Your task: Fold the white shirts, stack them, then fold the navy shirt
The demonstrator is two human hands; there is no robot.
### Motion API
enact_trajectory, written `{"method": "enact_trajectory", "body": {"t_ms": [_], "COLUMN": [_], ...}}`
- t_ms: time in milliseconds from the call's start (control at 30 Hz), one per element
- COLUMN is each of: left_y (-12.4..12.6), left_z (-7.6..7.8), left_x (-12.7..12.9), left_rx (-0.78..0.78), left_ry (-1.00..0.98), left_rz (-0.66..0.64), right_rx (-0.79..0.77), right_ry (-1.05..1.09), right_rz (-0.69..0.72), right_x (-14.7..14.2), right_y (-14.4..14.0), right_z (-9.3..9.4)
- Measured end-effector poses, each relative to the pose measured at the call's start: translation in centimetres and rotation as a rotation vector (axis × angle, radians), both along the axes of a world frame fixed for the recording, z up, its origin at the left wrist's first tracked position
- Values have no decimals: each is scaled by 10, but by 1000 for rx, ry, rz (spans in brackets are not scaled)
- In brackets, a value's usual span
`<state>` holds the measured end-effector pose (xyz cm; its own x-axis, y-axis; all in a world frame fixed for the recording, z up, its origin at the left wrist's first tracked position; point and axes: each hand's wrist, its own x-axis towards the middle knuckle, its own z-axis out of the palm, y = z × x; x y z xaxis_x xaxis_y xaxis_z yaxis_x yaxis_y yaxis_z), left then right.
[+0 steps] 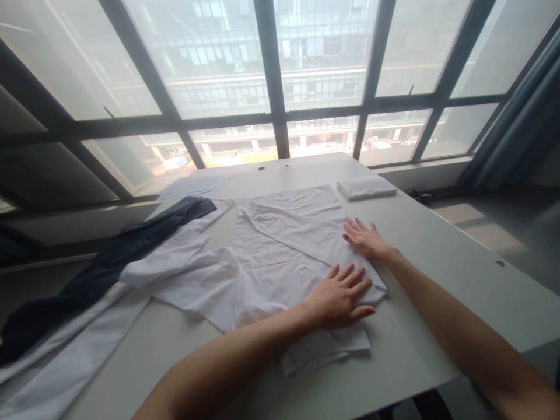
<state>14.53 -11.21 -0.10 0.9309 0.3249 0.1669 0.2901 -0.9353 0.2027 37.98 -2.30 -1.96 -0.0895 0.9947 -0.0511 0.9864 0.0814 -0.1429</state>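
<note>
A white long-sleeved shirt (271,251) lies spread on the white table, its right side folded inward with one sleeve laid diagonally across the body. My left hand (343,297) rests flat on the shirt near its lower right part, fingers spread. Farther up, my right hand (365,238) lies on the shirt's right edge, fingers stretched out and pointing left. Both palms face down, and neither hand grips the cloth. Toward the left, the other sleeve (175,271) stretches out over the table, somewhat crumpled.
A folded white cloth (366,188) sits at the back right of the table (441,274). Dark clothing (131,245) and more white fabric (83,350) drape over the left edge. Large windows (324,58) stand behind; a blue-grey curtain (507,128) hangs at right.
</note>
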Motion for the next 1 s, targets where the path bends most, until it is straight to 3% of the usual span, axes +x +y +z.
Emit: {"method": "enact_trajectory", "body": {"t_ms": [167,267,467,667,733,800,900,1000], "left_y": [0,1,1,34,56,78,101,110], "left_z": [-1,-1,5,36,43,41,21,-2], "left_x": [0,-1,1,-7,-16,-26,-39,-46], "left_rx": [3,-3,-82,-257,-228,-158,-42,8], "left_ry": [-8,-13,-2,20,5,-2,-25,49], "left_rz": [0,-3,-19,-84,6,188,448,470], "right_rx": [184,274,149,75,62,53,45,35], "right_ry": [50,81,38,-25,-26,-25,-27,-25], "right_rz": [-115,-37,170,185,185,182,173,159], "right_x": [14,11,-11,-10,-9,-10,-12,-14], "right_y": [1,-1,-1,1,1,0,-1,-2], "right_z": [-1,1,-5,-10,-9,-7,-4,-2]}}
